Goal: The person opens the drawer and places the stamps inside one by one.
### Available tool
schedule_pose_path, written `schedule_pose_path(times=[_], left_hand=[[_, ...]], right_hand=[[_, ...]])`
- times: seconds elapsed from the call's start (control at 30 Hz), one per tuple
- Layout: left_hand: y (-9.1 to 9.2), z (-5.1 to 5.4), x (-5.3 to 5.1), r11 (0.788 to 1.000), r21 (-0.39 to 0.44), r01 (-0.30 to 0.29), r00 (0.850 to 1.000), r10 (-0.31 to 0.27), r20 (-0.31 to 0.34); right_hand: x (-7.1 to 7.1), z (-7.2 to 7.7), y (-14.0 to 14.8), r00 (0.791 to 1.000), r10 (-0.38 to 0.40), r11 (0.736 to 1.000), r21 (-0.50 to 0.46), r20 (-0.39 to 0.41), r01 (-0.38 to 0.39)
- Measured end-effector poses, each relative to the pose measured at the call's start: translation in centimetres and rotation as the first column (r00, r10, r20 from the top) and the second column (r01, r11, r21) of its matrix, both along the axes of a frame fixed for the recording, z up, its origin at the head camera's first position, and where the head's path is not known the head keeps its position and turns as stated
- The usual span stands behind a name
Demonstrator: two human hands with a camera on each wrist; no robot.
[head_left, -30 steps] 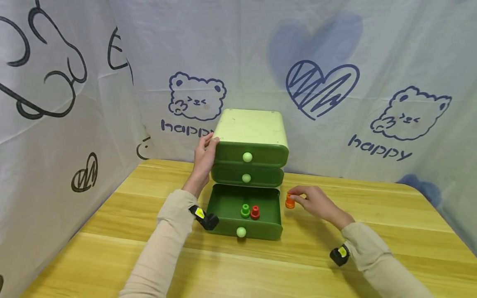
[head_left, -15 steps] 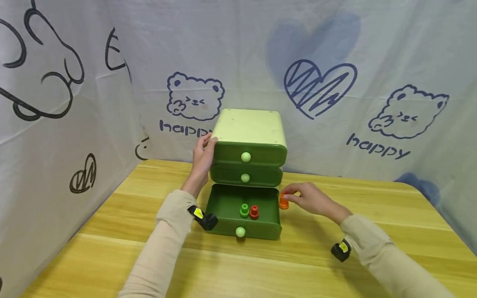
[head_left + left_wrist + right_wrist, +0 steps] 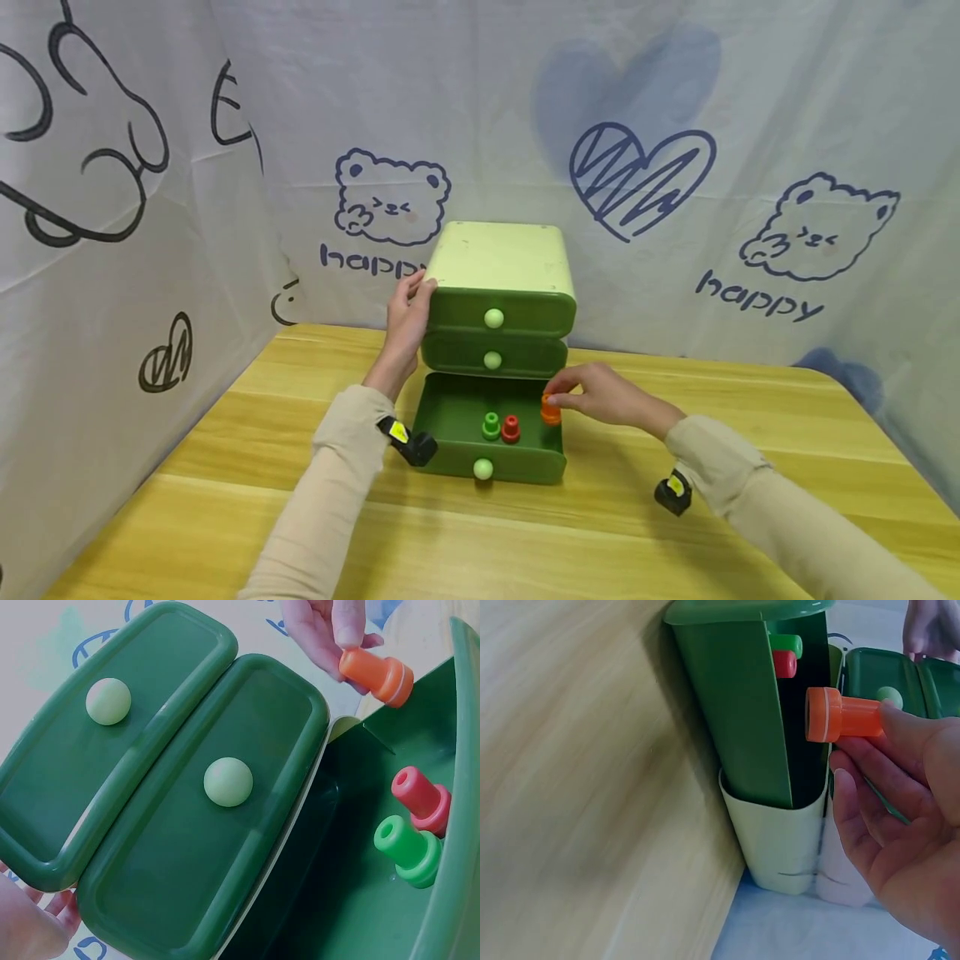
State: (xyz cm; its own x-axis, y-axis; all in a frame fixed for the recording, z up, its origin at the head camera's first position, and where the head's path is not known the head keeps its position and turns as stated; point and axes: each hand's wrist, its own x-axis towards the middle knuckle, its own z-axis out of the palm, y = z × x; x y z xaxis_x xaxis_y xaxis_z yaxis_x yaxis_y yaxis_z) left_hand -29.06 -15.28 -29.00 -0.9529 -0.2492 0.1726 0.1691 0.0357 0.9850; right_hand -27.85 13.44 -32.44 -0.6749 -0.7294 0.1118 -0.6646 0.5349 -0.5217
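A small chest of drawers (image 3: 502,254) with a pale yellow-green shell stands on the table, its green bottom drawer (image 3: 450,408) pulled out. My right hand (image 3: 607,396) pinches an orange stepped plastic peg (image 3: 551,410) between thumb and fingers, over the drawer's right side wall; the peg hangs above the drawer floor. Inside the drawer stand a green peg (image 3: 409,851) and a red peg (image 3: 421,799) of like shape, side by side, each with a hole in its top. My left hand (image 3: 407,321) rests against the chest's upper left side, thumb near the front edge.
The two upper drawers (image 3: 202,802) are closed, each with a round pale knob (image 3: 493,318). A wooden table (image 3: 750,433) extends around the chest. Behind it hangs a white cloth (image 3: 510,100) printed with bears and hearts.
My right hand has moved left with the orange peg, from beside the drawer to over its right wall. The left hand stays on the chest.
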Motion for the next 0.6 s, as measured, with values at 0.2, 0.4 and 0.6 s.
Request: schedule_pose_path(times=[0.2, 0.4, 0.6], left_hand=[[0.0, 0.0, 0.1, 1.000, -0.003, -0.001, 1.000, 0.001, -0.004], [-0.1, 0.1, 0.1, 1.000, 0.002, -0.009, 1.000, 0.009, -0.003], [0.0, 0.0, 0.1, 1.000, 0.004, 0.001, 1.000, -0.001, -0.006]], right_hand=[[-0.5, -0.4, -0.7, 0.999, 0.029, 0.999, 0.019, 0.017, -0.029], [-1.1, -0.6, -1.2, 0.997, 0.055, 0.997, 0.054, 0.060, -0.059], [-1.1, -0.6, -1.7, 0.991, 0.058, 0.995, 0.074, 0.123, -0.068]])
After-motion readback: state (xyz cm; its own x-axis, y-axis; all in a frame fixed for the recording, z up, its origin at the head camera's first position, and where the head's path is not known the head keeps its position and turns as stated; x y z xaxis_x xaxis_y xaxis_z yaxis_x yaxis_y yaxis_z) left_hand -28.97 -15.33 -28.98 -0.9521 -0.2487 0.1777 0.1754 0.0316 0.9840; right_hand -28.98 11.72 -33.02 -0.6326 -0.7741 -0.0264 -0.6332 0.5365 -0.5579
